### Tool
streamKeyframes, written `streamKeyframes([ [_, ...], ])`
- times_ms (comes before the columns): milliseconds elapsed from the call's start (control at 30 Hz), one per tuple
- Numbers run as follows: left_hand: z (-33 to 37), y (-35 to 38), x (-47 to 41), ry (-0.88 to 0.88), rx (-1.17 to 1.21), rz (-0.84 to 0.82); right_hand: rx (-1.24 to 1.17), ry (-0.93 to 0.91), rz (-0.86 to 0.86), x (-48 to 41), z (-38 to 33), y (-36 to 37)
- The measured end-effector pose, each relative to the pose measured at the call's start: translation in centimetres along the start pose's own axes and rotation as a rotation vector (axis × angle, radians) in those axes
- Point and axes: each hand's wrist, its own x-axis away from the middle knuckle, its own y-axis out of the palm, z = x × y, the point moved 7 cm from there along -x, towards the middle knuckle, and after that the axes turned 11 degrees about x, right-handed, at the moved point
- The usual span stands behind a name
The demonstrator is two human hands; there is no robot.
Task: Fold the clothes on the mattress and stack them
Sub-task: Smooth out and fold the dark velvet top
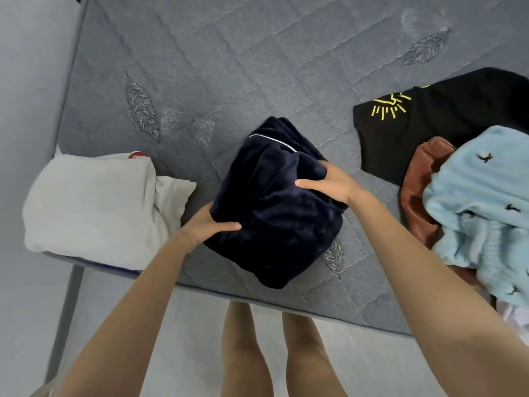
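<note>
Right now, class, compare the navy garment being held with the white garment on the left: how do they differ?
The navy garment is dark and plush; the white garment is pale and smoother. The left hand and right hand grip the navy garment; nothing touches the white garment. The navy garment is central; the white garment lies at the mattress corner. Both are folded into compact bundles.

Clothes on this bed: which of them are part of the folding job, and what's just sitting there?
Part of the job: navy garment, gripped by left hand and right hand; white folded cloth, likely done already; black shirt, brown garment and pale blue garment, waiting unfolded.
Just there: mattress, which only carries them; floor; wall.
</note>
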Motion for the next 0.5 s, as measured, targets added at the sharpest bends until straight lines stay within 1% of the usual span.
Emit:
streamKeyframes([
  [100, 3.4, -1.0, -0.9, 0.11, -0.028, 0.075, -0.194, 0.011, -0.013, 2.2, 1.6, 0.3],
  [167, 6.4, -1.5, -1.7, 0.189, -0.049, 0.108, -0.296, 0.052, -0.035, 3.9, 3.1, 0.9],
  [233, 9.7, -1.3, -2.8, 0.264, -0.075, 0.078, -0.379, 0.07, -0.057, 5.3, 4.4, 2.0],
  [267, 11.1, -1.1, -3.3, 0.295, -0.094, 0.049, -0.423, 0.073, -0.042, 5.9, 4.8, 2.7],
  [333, 12.7, -0.5, -4.1, 0.337, -0.124, 0.04, -0.514, 0.088, 0.081, 6.5, 5.5, 3.6],
  [367, 12.9, -0.4, -4.3, 0.351, -0.132, 0.078, -0.545, 0.1, 0.169, 6.6, 5.8, 3.8],
  [433, 12.2, -0.5, -4.3, 0.369, -0.11, 0.206, -0.549, 0.156, 0.33, 6.6, 6.5, 3.8],
  [500, 10.3, -1.0, -3.5, 0.347, 0.03, 0.315, -0.47, 0.217, 0.489, 6.5, 7.2, 2.9],
])
